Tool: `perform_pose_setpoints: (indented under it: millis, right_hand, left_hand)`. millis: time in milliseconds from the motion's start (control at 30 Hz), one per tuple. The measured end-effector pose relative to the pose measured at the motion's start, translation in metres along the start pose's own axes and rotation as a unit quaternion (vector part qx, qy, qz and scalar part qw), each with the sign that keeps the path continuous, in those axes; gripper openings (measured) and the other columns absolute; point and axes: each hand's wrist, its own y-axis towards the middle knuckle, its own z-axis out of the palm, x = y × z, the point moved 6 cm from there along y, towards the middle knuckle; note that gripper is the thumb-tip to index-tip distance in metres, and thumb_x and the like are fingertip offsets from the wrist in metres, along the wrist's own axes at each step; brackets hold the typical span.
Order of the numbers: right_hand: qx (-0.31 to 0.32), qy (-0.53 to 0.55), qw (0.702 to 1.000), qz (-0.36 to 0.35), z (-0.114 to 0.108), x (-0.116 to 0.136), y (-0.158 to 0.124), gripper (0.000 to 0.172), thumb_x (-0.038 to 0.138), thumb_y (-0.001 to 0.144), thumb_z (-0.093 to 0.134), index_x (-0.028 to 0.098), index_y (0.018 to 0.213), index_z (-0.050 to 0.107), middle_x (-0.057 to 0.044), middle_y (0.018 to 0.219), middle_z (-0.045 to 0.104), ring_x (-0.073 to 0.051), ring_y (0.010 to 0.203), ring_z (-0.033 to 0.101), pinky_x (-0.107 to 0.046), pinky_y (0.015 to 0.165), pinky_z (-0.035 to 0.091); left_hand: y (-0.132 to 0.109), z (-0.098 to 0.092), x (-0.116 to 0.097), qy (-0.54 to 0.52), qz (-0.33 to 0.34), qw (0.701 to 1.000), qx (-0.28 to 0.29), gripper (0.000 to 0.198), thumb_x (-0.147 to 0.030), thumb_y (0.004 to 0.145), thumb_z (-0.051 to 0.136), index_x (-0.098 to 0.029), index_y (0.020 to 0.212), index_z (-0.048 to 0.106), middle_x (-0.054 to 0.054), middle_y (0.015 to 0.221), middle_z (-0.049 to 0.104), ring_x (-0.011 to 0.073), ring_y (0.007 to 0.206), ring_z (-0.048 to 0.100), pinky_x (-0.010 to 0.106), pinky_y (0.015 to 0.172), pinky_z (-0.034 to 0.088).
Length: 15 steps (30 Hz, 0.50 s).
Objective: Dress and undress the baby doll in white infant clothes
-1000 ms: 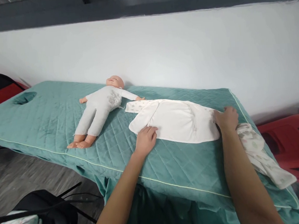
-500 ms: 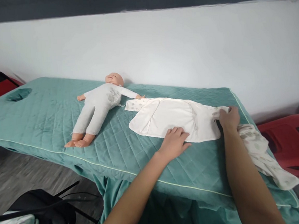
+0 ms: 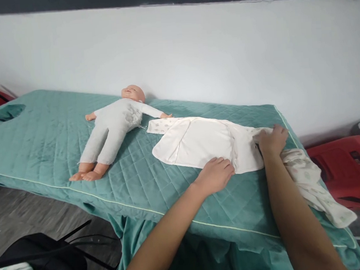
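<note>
A white baby shirt (image 3: 202, 139) lies spread on the green quilted bed cover, its inner side showing in part and its left sleeve patterned with small prints. At the shirt's near edge, my left hand (image 3: 216, 175) has its fingers curled together on the hem. My right hand (image 3: 272, 141) is closed around the right sleeve, hiding most of the cuff. Left of the shirt, a baby doll (image 3: 116, 119) in a pale cloth body lies on its back, one hand close to the left sleeve.
Another printed white garment (image 3: 308, 183) lies crumpled by my right forearm, over the bed's right end. The green bed (image 3: 134, 184) stands against a white wall. A red plastic object (image 3: 351, 167) is at the right. A black chair (image 3: 52, 253) holding cloth stands at lower left.
My left hand has gone from lying with fingers spread to curled at the hem, slightly rightward. My right fingers have shifted on the sleeve, which is now more bunched. The view has moved slightly.
</note>
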Motion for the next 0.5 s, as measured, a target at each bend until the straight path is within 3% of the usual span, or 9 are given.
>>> perform_pose_setpoints:
  millis: [67,167,300,433,500]
  right_hand:
    - [-0.024,0.014,0.996,-0.084,-0.004,0.014,-0.006,0.049,0.031,0.085,0.056,0.016,0.131,0.055,-0.02,0.14,0.052,-0.035,0.132,0.046,-0.053,0.107,0.039]
    - [0.039,0.089,0.983,-0.158,0.007,0.033,-0.016,0.043,0.035,0.088,0.052,0.016,0.126,0.06,-0.016,0.133,0.06,-0.029,0.127,0.051,-0.047,0.107,0.041]
    - [0.132,0.115,0.974,-0.144,0.032,0.052,-0.013,0.038,0.042,0.089,0.05,0.017,0.111,0.068,-0.012,0.108,0.072,-0.026,0.1,0.064,-0.043,0.094,0.049]
    - [0.225,0.072,0.957,-0.17,0.051,0.074,0.0,0.029,0.042,0.078,0.063,0.018,0.092,0.071,-0.01,0.099,0.073,-0.026,0.094,0.063,-0.042,0.095,0.046]
    - [0.259,0.074,0.951,-0.149,0.056,0.077,0.006,0.024,0.04,0.074,0.066,0.018,0.085,0.069,-0.009,0.093,0.072,-0.025,0.089,0.063,-0.039,0.09,0.047]
  left_hand:
    - [0.0,-0.001,0.0,-0.009,-0.006,1.0,0.002,0.03,-0.032,0.103,0.04,-0.019,0.096,0.065,0.006,0.093,0.064,0.0195,0.091,0.058,0.036,0.081,0.044]
    - [0.0,-0.002,0.003,-0.029,-0.021,0.999,-0.009,0.034,-0.034,0.104,0.037,-0.019,0.096,0.066,0.005,0.091,0.066,0.0185,0.09,0.059,0.035,0.082,0.045]
    - [0.001,-0.002,0.009,-0.048,-0.046,0.997,-0.024,0.039,-0.035,0.105,0.032,-0.018,0.093,0.065,0.005,0.089,0.068,0.0175,0.087,0.06,0.033,0.082,0.046]
    - [0.0,-0.003,0.013,-0.062,-0.07,0.995,-0.039,0.038,-0.036,0.105,0.032,-0.019,0.096,0.065,0.004,0.091,0.069,0.0173,0.087,0.062,0.032,0.081,0.047]
    - [-0.001,-0.003,0.015,-0.072,-0.081,0.993,-0.044,0.036,-0.035,0.105,0.034,-0.019,0.097,0.065,0.003,0.092,0.07,0.0169,0.087,0.062,0.031,0.079,0.047]
